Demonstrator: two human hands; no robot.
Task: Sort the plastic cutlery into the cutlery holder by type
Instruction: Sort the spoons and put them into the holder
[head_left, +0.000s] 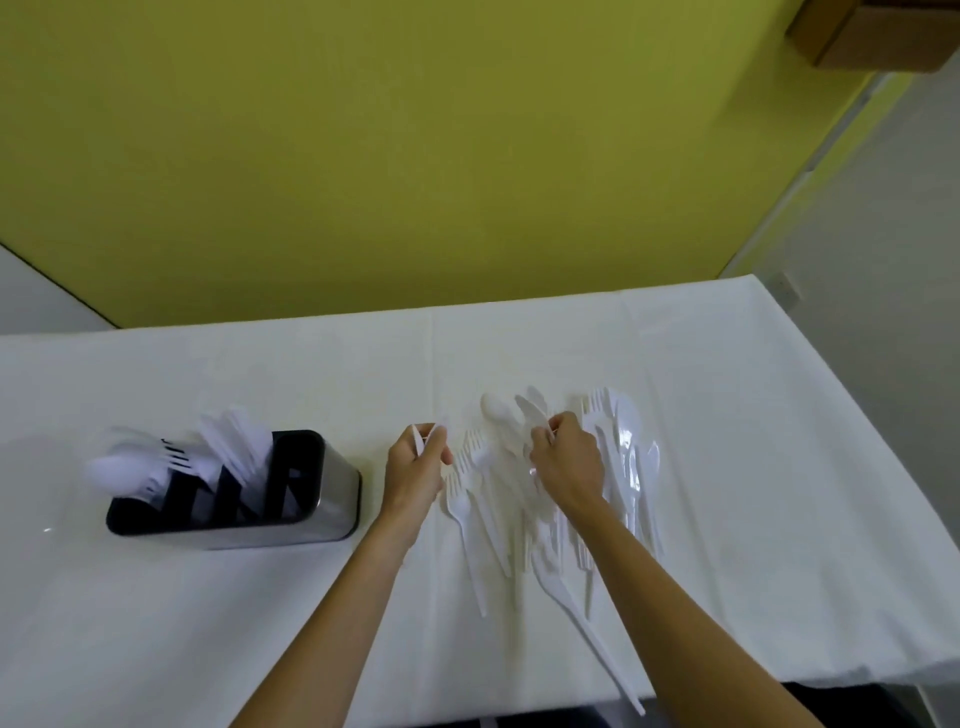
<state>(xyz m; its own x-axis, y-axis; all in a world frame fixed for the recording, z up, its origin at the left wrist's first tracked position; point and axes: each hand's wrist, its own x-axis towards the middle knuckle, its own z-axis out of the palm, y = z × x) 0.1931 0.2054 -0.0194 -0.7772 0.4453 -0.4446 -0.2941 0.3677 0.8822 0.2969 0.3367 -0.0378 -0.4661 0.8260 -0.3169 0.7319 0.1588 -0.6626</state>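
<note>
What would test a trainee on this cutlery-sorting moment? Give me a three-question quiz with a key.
1. True or false: the steel-sided cutlery holder with the black top already has white plastic cutlery in it.
2. Multiple choice: the loose pile of white plastic cutlery lies A) left of the holder, B) right of the holder, C) inside the holder.
3. Short answer: which hand reaches into the pile, and what does the other hand do?

Key
1. True: spoons and forks stick out of it.
2. B.
3. The right hand is on the pile, pinching a piece; the left hand is raised beside it, pinching a thin white piece of cutlery, type unclear.
</note>
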